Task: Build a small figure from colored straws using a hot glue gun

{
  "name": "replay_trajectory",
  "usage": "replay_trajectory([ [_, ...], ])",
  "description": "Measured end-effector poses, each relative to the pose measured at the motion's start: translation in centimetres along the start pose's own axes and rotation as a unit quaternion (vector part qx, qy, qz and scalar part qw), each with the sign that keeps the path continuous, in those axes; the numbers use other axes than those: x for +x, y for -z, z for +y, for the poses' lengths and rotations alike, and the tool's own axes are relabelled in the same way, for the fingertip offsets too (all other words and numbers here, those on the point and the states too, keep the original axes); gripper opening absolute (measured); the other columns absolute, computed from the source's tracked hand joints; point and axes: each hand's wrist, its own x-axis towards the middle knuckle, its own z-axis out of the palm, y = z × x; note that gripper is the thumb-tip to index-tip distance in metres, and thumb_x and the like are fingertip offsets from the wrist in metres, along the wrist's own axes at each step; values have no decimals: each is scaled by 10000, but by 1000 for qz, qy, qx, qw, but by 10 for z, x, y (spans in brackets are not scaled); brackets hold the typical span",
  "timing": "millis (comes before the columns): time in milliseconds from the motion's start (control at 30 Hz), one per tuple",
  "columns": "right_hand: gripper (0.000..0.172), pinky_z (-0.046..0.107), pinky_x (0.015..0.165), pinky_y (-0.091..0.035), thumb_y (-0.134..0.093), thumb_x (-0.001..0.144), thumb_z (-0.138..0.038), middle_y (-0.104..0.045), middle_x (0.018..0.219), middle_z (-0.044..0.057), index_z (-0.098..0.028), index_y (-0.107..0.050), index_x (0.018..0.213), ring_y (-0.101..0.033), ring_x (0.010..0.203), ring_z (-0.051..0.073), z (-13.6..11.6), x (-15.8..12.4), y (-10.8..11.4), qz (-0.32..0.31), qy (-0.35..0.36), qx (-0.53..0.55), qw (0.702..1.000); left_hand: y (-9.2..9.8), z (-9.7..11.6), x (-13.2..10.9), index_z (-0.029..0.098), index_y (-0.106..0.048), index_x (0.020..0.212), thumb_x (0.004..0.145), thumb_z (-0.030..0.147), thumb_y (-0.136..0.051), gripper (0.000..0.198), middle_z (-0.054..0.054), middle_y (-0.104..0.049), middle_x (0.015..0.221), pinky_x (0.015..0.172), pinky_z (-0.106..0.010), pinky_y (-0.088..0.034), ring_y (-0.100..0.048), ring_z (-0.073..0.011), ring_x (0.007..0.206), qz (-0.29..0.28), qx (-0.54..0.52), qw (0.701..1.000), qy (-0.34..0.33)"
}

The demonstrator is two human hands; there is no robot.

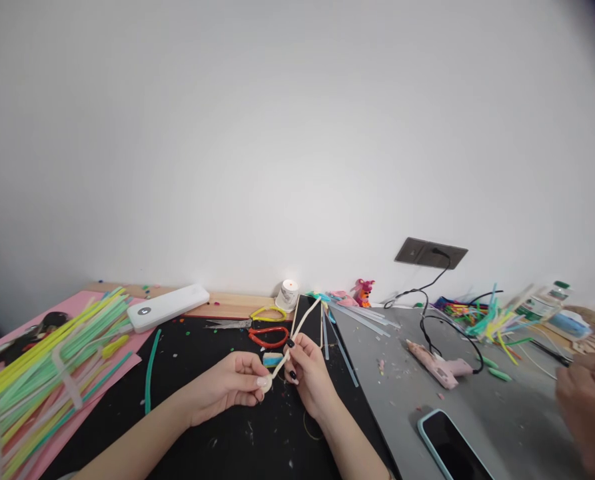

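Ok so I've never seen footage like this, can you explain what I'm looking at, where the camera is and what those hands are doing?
The camera sits on a person's head and looks down at their own bare hands over a craft table. The left hand and right hand together hold a pale straw, which slants up and away from them. On the left lies a bundle of coloured straws with a white case behind it. Further back are scissors and a lit candle. To the right are a pink glue gun and a phone. The hand at the far right edge belongs to someone else.
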Motion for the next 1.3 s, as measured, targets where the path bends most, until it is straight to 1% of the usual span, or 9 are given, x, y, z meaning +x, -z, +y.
replay_trajectory([
  [233,216,170,359,-205,-708,740,-282,-518,579,-63,-198,-509,740,-318,385,41,-5,-1,1,14,4,6,1000,2,1,0,149,-645,732,652,234,-821,211,8,-681,663,588,-179,-454,-596,-82,609,-5,-2,1000,1],
  [367,232,166,363,-205,-724,729,-277,-486,536,-83,-207,-508,778,-308,380,46,-4,1,5,31,32,-11,999,2,2,-2,145,-657,726,644,229,-824,204,3,-683,651,587,-181,-458,-595,-82,594,-12,4,1000,3],
  [467,250,162,363,-189,-721,746,-288,-500,538,-78,-207,-485,751,-291,378,42,-2,2,7,39,58,-32,997,2,1,-2,145,-660,721,628,228,-831,211,4,-687,650,590,-187,-467,-607,-87,591,-11,5,1000,5],
  [633,276,155,358,-191,-728,747,-306,-501,536,-81,-206,-472,733,-278,367,34,1,3,6,58,77,-55,994,4,-1,-1,145,-665,721,619,239,-838,222,2,-691,659,592,-186,-475,-618,-88,594,-11,-2,1000,5],
  [733,286,156,345,-196,-741,723,-335,-525,545,-67,-204,-488,736,-302,366,40,0,5,7,82,85,-74,990,6,-3,2,154,-670,752,639,254,-828,218,-2,-699,697,626,-196,-492,-633,-99,639,15,7,1000,-18],
  [867,285,156,339,-190,-738,717,-365,-522,549,-68,-203,-511,775,-304,363,40,-1,7,12,98,91,-79,988,7,-2,7,158,-686,795,668,320,-802,236,-12,-709,736,679,-231,-513,-649,-121,691,68,61,994,-58],
  [1000,279,161,340,-184,-716,735,-388,-536,561,-64,-202,-521,805,-309,364,42,-2,6,11,80,75,-95,989,7,-2,11,165,-689,791,640,393,-796,294,-18,-715,725,713,-289,-531,-668,-165,721,108,126,984,-66],
  [1167,234,175,347,-158,-665,779,-377,-537,546,-60,-198,-516,761,-303,362,46,-1,-1,3,1,32,-154,987,9,-8,16,167,-689,786,651,387,-775,272,-21,-722,711,697,-297,-525,-674,-178,709,93,165,978,-91],
  [1300,214,179,347,-171,-651,772,-370,-553,539,-57,-203,-518,760,-311,363,54,-1,-3,1,-10,24,-189,982,10,-12,18,170,-673,754,668,347,-755,213,-10,-714,670,657,-291,-519,-671,-176,668,91,181,974,-101],
])
